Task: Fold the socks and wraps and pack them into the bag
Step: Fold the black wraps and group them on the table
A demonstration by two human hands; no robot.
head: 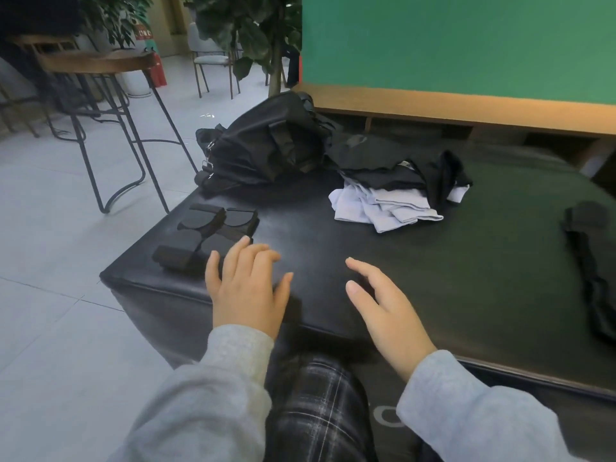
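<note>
— Anything written here that you can read?

— Hardly. A red sign (144, 32) hangs on the far wall behind the plants, with pale marks on it, but they are too blurred to make out.

— And nearer?

— On the front face of the black counter (383, 425), by the knee, there is a white ring-shaped mark (386, 416), like the letter O. It is partly covered by the sleeve, so the rest cannot be told.
</note>
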